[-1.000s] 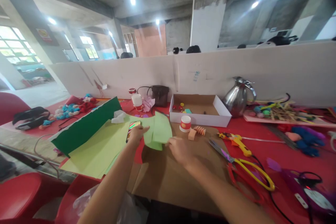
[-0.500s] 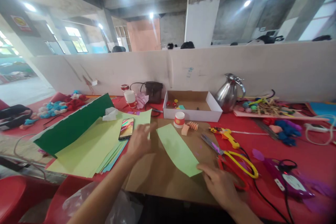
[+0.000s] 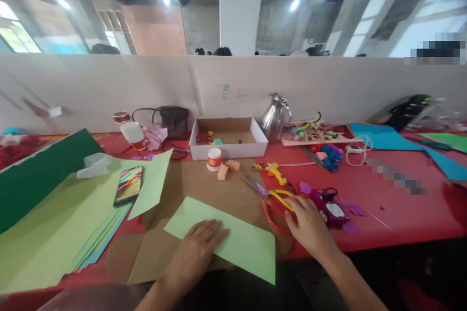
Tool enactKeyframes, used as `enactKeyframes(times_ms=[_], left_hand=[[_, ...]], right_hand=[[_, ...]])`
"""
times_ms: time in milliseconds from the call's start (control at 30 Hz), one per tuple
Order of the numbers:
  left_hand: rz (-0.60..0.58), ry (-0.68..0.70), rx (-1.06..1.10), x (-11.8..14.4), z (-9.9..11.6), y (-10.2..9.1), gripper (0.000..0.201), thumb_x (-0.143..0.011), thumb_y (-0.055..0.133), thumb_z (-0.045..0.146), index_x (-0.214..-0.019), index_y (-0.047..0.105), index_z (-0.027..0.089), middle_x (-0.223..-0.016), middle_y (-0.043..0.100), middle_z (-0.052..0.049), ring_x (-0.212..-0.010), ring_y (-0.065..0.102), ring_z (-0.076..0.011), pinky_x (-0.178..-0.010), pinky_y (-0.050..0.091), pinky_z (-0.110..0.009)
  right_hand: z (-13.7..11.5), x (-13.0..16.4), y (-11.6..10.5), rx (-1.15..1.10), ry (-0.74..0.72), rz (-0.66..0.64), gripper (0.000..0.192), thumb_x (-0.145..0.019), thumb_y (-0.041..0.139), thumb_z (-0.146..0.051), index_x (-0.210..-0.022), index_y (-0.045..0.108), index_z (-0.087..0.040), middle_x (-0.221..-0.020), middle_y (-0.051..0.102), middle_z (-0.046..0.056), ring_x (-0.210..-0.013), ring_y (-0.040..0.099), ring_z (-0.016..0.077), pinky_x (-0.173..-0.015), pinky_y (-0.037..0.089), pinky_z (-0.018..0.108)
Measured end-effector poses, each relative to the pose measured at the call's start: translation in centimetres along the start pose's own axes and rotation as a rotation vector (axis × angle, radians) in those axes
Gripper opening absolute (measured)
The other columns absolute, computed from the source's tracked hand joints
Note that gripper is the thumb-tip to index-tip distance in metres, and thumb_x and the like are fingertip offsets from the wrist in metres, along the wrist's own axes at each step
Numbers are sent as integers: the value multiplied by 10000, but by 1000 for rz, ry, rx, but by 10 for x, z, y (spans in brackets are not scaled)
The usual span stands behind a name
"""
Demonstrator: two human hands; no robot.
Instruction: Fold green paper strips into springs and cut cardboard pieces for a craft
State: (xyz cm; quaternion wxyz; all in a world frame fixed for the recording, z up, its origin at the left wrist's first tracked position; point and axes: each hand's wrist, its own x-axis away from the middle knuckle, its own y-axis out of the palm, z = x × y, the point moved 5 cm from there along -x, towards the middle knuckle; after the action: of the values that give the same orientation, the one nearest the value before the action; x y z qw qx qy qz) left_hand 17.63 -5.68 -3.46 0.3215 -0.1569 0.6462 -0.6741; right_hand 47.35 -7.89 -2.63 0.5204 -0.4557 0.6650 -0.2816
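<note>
Hands (image 3: pixel 308 226) touch green paper (image 3: pixel 233 240), scissors (image 3: pixel 272 199); no legible writing.

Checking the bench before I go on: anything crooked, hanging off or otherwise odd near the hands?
The light green strip under the left hand lies askew, its near corner past the cardboard mat and table edge. The right hand rests at the scissors. Nothing looks spilled.

No readable text anywhere; faint blue scribble on the white partition wall (image 3: pixel 226 90), above the cardboard box (image 3: pixel 229 142), too blurred to read; small cup (image 3: pixel 214 159) just in front of the box has a red band, print illegible; phone (image 3: pixel 128 185), left of the box, shows a colourful screen, nothing legible; two pixelated patches right of the box hide whatever is there.
</note>
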Motion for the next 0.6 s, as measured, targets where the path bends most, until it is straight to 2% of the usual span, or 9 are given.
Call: enactKeyframes(times_ms=[100,200,300,433,600], left_hand=[[12,-36,-11,1,3,1,528,-815,576,165,-1314,550,335,-1380,562,-45,-1247,533,-261,-1047,428,-462],[55,-57,11,0,6,3,587,-795,655,347,-1361,501,358,-1407,533,-53,-1260,517,-295,-1053,418,-492],[52,-54,19,0,7,4,623,-808,638,416,-1399,447,373,-1436,501,-47,-1275,501,-299,-1055,410,-502],[13,-59,33,0,7,-1,588,-821,616,467,-1382,468,371,-1426,515,-42,-1268,504,-292,-1050,411,-495],[19,-95,76,-2,8,-3,567,-828,608,490,-1367,485,366,-1402,536,-49,-1265,492,-285,-1064,377,-493]], right_hand=[[9,-12,12,54,28,-140,379,-865,516,-245,-1219,604,-139,-1118,644,150,-1087,562,308,-942,464,487],[9,-16,19,56,20,-223,450,-855,561,-286,-1289,561,-168,-1164,626,146,-1121,547,312,-957,451,482],[4,-18,19,59,3,-229,473,-853,570,-266,-1313,534,-161,-1192,610,149,-1141,536,313,-974,438,484],[-4,-15,14,23,-36,-179,410,-872,523,-199,-1279,541,-161,-1204,617,126,-1126,559,287,-985,442,452],[-13,-5,-6,-81,-24,-166,359,-913,493,-299,-1254,540,-200,-1179,647,101,-1083,607,257,-908,495,391]])
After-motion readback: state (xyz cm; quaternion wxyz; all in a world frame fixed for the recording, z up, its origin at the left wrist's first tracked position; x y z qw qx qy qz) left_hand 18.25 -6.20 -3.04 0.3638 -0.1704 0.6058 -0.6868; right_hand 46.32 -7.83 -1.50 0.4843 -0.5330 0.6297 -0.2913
